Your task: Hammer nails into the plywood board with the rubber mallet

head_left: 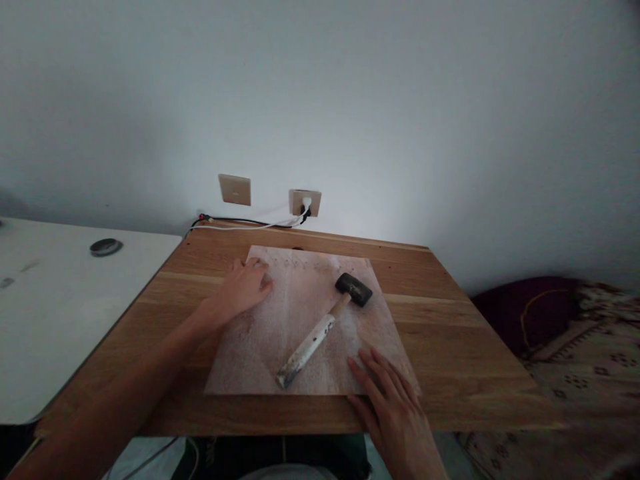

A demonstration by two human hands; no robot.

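Note:
A thin, pale pinkish-brown board (270, 327) lies flat on the wooden table (450, 347), with a row of small marks or holes along its far edge. On it rests a mallet (310, 347) with a black head toward the far right and a white-smeared wooden handle pointing to the near left. My left hand (246, 287) lies on the board's far left edge, fingers somewhat bent and holding nothing. Over the near right corner, my right hand (390, 393) is spread flat, fingers apart, its thumb at the front edge. Neither hand touches the mallet.
A white table (75, 313) adjoins on the left, with a round dark lid-like dish (106, 247). Cables (245, 224) run along the back edge to a wall socket (306, 203). At the right are a purple cushion (520, 313) and patterned fabric (595, 373).

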